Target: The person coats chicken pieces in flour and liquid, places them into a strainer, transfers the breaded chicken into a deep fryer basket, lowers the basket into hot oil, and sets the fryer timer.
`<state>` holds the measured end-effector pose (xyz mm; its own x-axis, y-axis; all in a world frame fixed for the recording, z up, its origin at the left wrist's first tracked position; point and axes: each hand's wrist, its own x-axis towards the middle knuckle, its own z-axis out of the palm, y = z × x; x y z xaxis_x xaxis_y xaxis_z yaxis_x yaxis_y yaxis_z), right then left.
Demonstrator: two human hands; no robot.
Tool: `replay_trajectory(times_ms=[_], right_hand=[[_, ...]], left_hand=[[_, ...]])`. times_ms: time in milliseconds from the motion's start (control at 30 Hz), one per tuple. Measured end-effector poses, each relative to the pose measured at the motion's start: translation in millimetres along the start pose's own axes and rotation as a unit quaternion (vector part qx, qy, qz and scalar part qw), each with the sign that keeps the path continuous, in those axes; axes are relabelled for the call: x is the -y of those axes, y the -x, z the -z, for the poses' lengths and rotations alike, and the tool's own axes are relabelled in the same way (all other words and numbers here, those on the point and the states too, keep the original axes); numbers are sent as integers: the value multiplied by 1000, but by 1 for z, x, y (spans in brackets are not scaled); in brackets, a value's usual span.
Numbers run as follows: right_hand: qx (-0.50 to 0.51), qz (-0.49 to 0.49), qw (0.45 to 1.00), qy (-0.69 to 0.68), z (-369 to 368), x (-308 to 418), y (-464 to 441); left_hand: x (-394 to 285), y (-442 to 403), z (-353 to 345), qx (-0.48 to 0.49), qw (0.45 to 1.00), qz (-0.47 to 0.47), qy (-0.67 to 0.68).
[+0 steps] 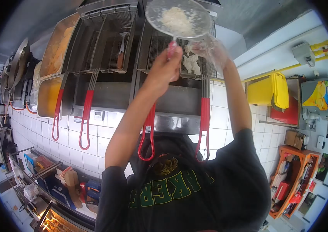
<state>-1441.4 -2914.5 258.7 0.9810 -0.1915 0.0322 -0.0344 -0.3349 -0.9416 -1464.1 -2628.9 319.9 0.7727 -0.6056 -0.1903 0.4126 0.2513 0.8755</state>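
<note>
My left hand [167, 65] is wrapped round the red handle of a round mesh strainer [159, 19]. Pale floury crumbs [177, 21] lie heaped on its mesh. My right hand [210, 50], in a clear plastic glove, is just below the strainer's rim, over the right fry basket [210, 63]. Its fingers are blurred beside several white, flour-coated pieces of food [191, 63] in that basket; whether it grips one is unclear. The red basket handles [205, 112] point back toward my body.
Left of me, more fry baskets [90, 42] hang, one with a brown-handled spatula [121, 54]. Beyond are a metal tray with orange crumbs [61, 44] and a pan of yellow contents [49, 96]. At right are a yellow bin [268, 91] and an orange shelf [293, 179].
</note>
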Motion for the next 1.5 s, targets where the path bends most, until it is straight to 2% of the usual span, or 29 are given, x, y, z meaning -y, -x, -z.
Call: replay_trajectory(times_ms=[33,67,100,133,167,267,333,400,433,467,500,533,600,633,667,700,733,800,900,933,1000,1067,1100,1167,1200,1233,1267,1333,1500], right_hand=[[-59,94,985,131,-4,8,2],[-117,183,941,259,-7,14,5],[-171,266,870,379,-10,17,10],[-198,299,835,416,-13,20,15],[-210,309,830,413,-14,21,21],[-229,316,852,350,-13,15,55],[-244,309,867,306,-9,0,78],[-272,297,872,277,0,-23,96],[-291,287,874,264,6,-37,108],[-309,273,874,255,13,-52,119],[-329,259,873,248,20,-68,130],[-350,240,871,248,30,-85,139],[-393,194,864,249,53,-118,163],[-413,168,858,255,66,-134,177],[-428,142,853,262,77,-150,191],[-442,116,847,272,87,-166,210],[-452,92,840,286,96,-180,228],[-458,45,830,315,108,-201,263],[-456,22,825,334,114,-213,303],[-467,65,830,299,116,-215,310],[-469,82,822,314,117,-216,321],[-413,91,802,421,116,-214,334],[-422,88,795,427,114,-208,340],[-383,14,800,461,103,-194,347],[-435,58,768,466,92,-200,347],[-443,54,762,468,84,-193,347],[-449,-3,801,396,76,-182,349],[-429,-14,850,306,71,-168,353],[-438,69,849,289,58,-163,348]], left_hand=[[-1,-3,-13,22,999,11,28],[-1,-5,-27,22,999,8,26],[0,-7,-42,39,999,17,34],[3,-7,-57,55,997,28,43],[6,-5,-72,79,995,20,52],[21,-2,-105,118,993,21,11],[45,-10,-120,106,989,-17,-100],[36,6,-127,86,976,-13,-202],[55,2,-130,25,946,-34,-321],[69,11,-129,-75,889,-139,-429],[81,24,-132,-164,799,-235,-528],[93,36,-122,-173,799,-217,-534],[98,70,-98,-248,747,-259,-560],[96,84,-92,-242,744,-256,-568],[91,97,-88,-165,916,-33,-363],[89,103,-88,-70,972,196,-111],[92,102,-90,-69,972,194,-116],[105,96,-95,27,987,154,24],[104,96,-99,33,996,86,19],[101,99,-102,12,996,83,-14],[100,103,-104,20,996,82,-20],[107,106,-98,19,996,91,-15],[116,110,-90,32,995,92,-15],[138,114,-73,31,994,83,-60],[149,110,-68,56,993,78,-65],[164,113,-60,52,993,77,-77],[176,116,-53,44,992,79,-88],[191,110,-45,49,994,90,-45],[218,98,-33,42,994,94,21]])
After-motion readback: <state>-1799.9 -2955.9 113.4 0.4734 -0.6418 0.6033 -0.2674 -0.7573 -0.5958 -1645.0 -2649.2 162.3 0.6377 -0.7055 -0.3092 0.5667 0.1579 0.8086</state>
